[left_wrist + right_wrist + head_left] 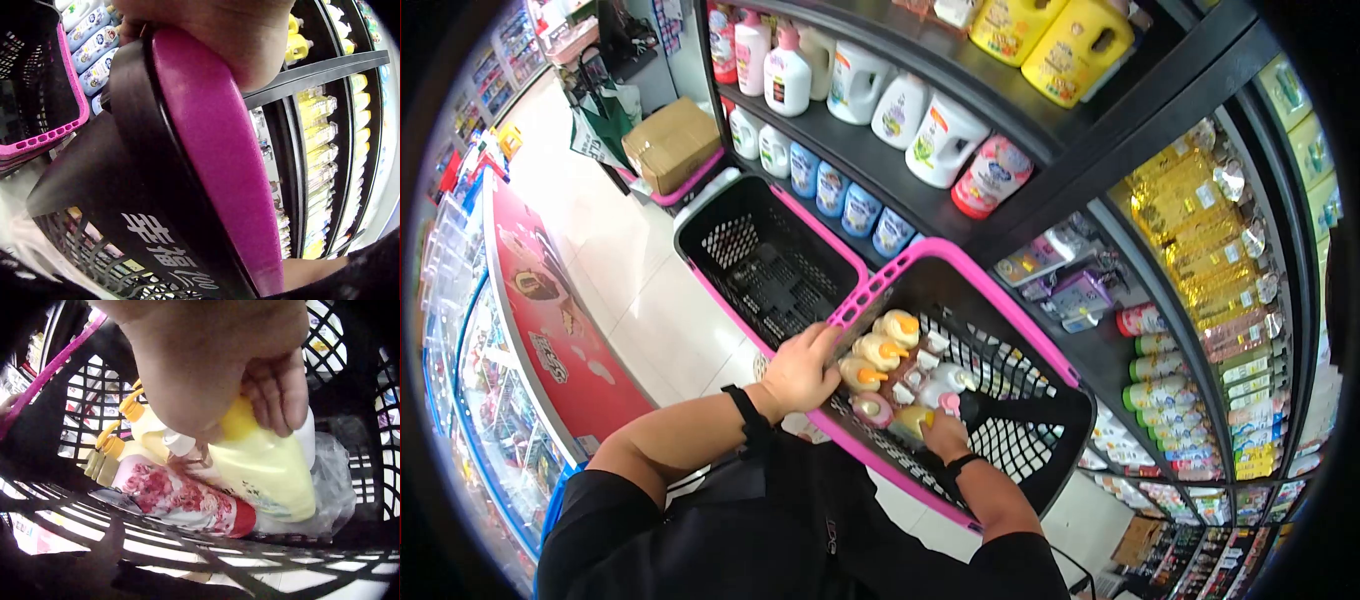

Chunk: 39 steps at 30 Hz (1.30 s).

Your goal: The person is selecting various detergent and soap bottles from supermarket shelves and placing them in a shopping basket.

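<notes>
A black shopping basket with a wide pink rim (206,125) sits in front of me. My left hand (802,370) grips that rim at its near left corner, fingers curled over it. Down inside the basket, my right hand (945,437) holds a pale yellow bottle (269,478) by its yellow cap (239,422); the palm hides part of the cap. Cream bottles with orange pumps (878,350) stand in a row along the basket's left end. Beside the yellow bottle lies a flowered bottle (181,494) with a red end, and clear plastic wrap (337,481) is on its other side.
A second black basket (775,285) stands beyond, against shelves of detergent bottles (945,140). Behind it is a cardboard box (672,145). A red-sided display freezer (550,310) stands at left. Shelves of golden oil bottles (1200,220) rise on the right.
</notes>
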Each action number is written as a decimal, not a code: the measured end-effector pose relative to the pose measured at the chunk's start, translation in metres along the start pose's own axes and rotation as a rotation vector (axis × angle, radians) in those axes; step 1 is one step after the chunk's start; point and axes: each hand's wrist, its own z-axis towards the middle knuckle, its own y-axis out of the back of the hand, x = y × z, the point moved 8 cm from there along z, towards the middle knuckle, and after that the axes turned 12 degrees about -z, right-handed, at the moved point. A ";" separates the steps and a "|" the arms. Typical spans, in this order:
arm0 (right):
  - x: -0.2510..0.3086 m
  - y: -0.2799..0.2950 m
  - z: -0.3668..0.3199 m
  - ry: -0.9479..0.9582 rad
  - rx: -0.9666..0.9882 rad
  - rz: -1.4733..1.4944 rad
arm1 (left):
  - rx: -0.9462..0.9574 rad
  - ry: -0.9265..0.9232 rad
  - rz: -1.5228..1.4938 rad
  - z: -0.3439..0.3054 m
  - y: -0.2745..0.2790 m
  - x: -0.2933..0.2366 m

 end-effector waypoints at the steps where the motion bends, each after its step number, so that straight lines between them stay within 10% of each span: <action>1: 0.001 0.003 0.000 0.007 0.014 0.004 | 0.002 0.001 -0.009 0.000 0.001 -0.001; 16: -0.031 0.045 0.001 0.027 0.343 0.072 | 0.171 -0.008 -0.270 0.003 0.015 0.012; 26: 0.140 0.213 -0.099 -0.032 -0.019 0.605 | -0.062 0.077 -0.248 0.151 0.176 0.180; 33: 0.227 0.210 -0.129 -0.177 -0.671 0.330 | -0.389 0.052 -0.077 0.330 0.312 0.254; 39: 0.230 0.201 -0.129 -0.261 -0.677 0.205 | -0.320 -0.310 -0.007 0.427 0.308 0.277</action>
